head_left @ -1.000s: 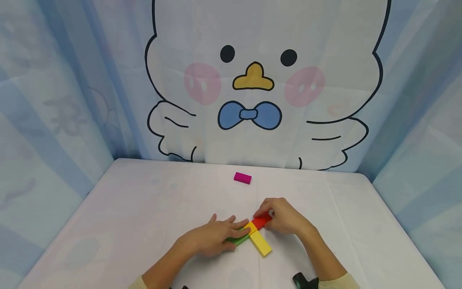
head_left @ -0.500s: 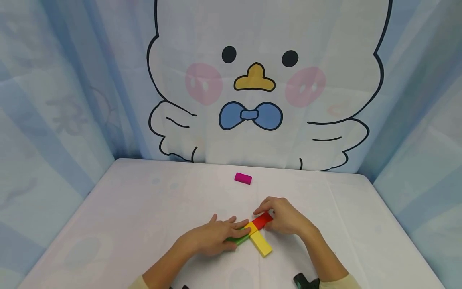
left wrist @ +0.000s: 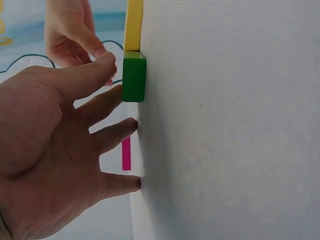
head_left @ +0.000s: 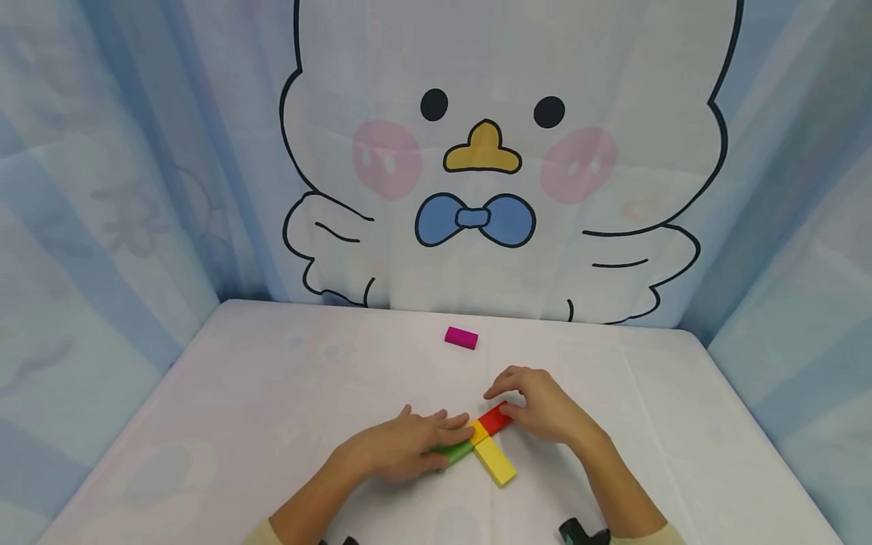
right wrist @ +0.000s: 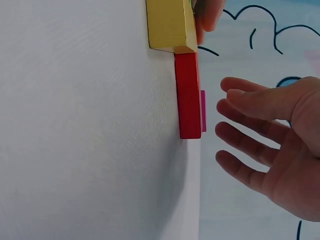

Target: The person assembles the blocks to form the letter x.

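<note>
My left hand (head_left: 409,448), fingers spread and mostly straight, rests over the green block (head_left: 459,453), with fingertips at the small orange-yellow block (head_left: 480,432). The left wrist view shows the thumb and forefinger beside the end of the green block (left wrist: 134,77). A red block (head_left: 494,420) continues that row toward the upper right, and a long yellow block (head_left: 495,462) branches off toward the front. My right hand (head_left: 548,409) hovers beside the red block, fingers loosely bent around nothing. In the right wrist view a gap separates these fingers from the red block (right wrist: 188,95).
A magenta block (head_left: 461,337) lies farther back on the white table (head_left: 306,378). A curtain with a printed cartoon bird (head_left: 485,197) hangs behind the table's back edge. A dark object (head_left: 582,532) shows by the right sleeve at the front.
My right hand has let go of the red block and lifted slightly up and to the right. The left hand has stayed over the green block, its fingers shifting slightly. The blocks keep their arrangement.
</note>
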Demonstrator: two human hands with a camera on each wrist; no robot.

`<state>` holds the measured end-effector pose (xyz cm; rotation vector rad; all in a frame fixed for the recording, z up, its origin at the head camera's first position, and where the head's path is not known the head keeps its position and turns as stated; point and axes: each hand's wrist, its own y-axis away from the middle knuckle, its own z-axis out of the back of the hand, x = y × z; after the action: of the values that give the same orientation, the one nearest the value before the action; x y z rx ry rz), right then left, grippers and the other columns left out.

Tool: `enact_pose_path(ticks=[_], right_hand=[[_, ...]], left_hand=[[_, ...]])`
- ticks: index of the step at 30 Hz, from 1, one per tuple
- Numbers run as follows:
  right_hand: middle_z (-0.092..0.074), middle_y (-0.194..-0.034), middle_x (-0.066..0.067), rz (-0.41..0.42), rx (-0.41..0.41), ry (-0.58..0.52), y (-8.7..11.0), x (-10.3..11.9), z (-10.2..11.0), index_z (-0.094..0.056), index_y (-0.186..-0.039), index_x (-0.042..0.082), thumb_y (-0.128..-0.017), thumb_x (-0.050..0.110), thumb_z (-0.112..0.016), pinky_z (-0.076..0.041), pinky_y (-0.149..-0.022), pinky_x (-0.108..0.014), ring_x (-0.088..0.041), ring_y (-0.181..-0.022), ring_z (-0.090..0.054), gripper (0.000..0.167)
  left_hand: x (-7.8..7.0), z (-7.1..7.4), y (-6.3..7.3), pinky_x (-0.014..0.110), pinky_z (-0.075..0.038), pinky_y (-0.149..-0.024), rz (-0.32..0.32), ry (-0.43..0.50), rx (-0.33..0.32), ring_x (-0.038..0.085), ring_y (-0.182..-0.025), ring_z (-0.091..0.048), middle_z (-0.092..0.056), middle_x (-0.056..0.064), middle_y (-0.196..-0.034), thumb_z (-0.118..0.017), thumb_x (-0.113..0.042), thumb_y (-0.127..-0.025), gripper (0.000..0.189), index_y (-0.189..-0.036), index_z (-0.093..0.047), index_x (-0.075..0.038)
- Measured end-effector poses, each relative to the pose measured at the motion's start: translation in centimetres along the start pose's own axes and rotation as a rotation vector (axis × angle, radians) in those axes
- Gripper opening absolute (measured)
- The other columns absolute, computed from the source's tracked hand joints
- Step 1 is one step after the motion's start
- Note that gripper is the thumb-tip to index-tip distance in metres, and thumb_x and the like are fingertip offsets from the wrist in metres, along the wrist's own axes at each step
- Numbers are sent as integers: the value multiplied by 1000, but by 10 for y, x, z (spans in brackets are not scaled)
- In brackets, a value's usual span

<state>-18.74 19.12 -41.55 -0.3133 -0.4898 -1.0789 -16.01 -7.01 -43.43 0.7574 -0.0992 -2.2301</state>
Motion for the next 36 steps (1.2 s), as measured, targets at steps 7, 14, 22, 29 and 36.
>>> enact_pose_path(ticks=[7,14,22,29,36], right_hand=[[-72,-107,13,40,15,-28,10,3,2,-82,-108,20,-94,8,-75,-54,-102,-53,-19,-111,-67,20],[-72,-110,17,107,81,-48,21,4,2,-82,-110,29,-96,12,-75,-57,-100,-46,-12,-110,-66,23],[-72,-129,9,189,150,-45,34,1,-4,-79,-121,28,-97,13,-73,-53,-107,-50,-20,-125,-65,29],[-65,-143,5,207,197,-31,42,2,-7,-72,-135,25,-98,18,-72,-40,-117,-59,-31,-145,-51,37],[-59,-152,3,246,227,36,46,5,-10,-68,-141,22,-97,13,-72,-35,-119,-62,-31,-149,-46,45]], left_hand=[[0,4,3,69,-29,-120,-14,27,-19,20,-154,-39,-40,-16,-165,-65,-36,-102,58,-156,-45,-42],[2,8,4,67,-31,-121,-14,51,-32,18,-153,-42,-45,-17,-161,-67,-37,-101,55,-154,-50,-40],[7,11,6,46,-44,-119,-41,47,-54,14,-145,-51,-53,-14,-156,-66,-30,-103,50,-151,-55,-37],[9,13,8,44,-46,-117,-59,54,-75,13,-142,-54,-59,-13,-150,-65,-27,-103,47,-149,-58,-33],[9,15,8,45,-47,-116,-35,50,-67,14,-141,-55,-61,-15,-147,-66,-28,-103,48,-149,-58,-34]])
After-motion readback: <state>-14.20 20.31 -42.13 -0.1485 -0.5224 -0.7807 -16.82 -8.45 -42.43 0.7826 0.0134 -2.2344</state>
